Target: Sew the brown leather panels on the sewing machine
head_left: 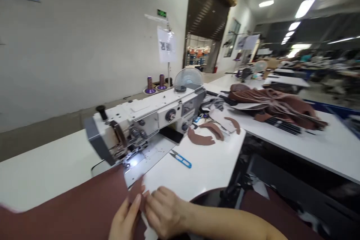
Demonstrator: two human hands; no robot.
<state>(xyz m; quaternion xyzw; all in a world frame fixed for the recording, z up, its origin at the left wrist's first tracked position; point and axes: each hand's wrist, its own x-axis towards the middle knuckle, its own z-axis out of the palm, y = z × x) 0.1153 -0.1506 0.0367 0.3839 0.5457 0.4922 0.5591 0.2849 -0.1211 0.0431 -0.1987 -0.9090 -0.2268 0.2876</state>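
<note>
Two hands pressed together: my left hand [125, 219] and right hand [165, 210] pinch the edge of the maroon leather panel [64, 212], lying on the white table [202, 180] just before the sewing machine [140, 120]. No stitching visible from here; cut pieces [201, 138] sit loose beyond, thread snips [181, 159] untouched.

Fingers [137, 203] pinch maroon fabric edge [134, 192]

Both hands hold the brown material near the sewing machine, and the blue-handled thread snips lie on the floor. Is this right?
No: the head view shows the thread snips on the white table, not the floor. The left hand and right hand hold the brown material near the sewing machine.
</note>
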